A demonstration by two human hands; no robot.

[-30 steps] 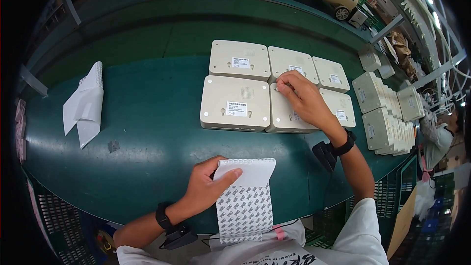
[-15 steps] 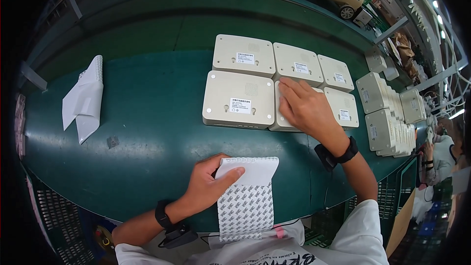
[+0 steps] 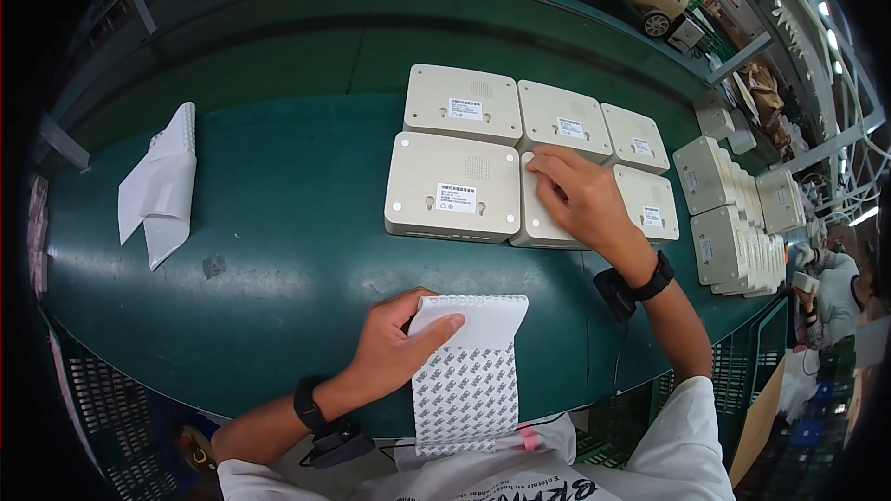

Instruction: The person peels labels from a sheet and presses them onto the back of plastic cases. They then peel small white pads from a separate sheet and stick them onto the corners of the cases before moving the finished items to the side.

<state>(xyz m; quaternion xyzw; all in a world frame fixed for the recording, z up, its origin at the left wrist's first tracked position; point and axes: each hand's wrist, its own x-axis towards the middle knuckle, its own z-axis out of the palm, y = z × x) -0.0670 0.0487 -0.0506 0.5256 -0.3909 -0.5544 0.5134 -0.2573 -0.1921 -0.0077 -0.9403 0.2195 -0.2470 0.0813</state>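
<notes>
My left hand (image 3: pixel 408 339) grips the folded top of a white backing sheet (image 3: pixel 467 399) with printed marks on its lower part; a row of small clear bumps runs along its top fold. My right hand (image 3: pixel 585 195) rests on the middle cream plastic box (image 3: pixel 531 223) of the near row, fingers bent together at its upper-left corner, where a small white round pad (image 3: pixel 528 158) shows. Whether something is between the fingertips is hidden. The neighbouring cream box (image 3: pixel 418 172) on the left carries white round pads at its corners and a label.
More cream boxes (image 3: pixel 459 83) lie in the far row, and several stand stacked (image 3: pixel 729 246) at the right. Crumpled white backing sheets (image 3: pixel 167 186) lie at the left of the green table (image 3: pixel 297 223). A co-worker (image 3: pixel 835 297) is at the far right.
My right fingertips have shifted slightly at the box corner, and the white pad there now shows. My left hand stays still. The co-worker's hand has moved and now holds a light-coloured object.
</notes>
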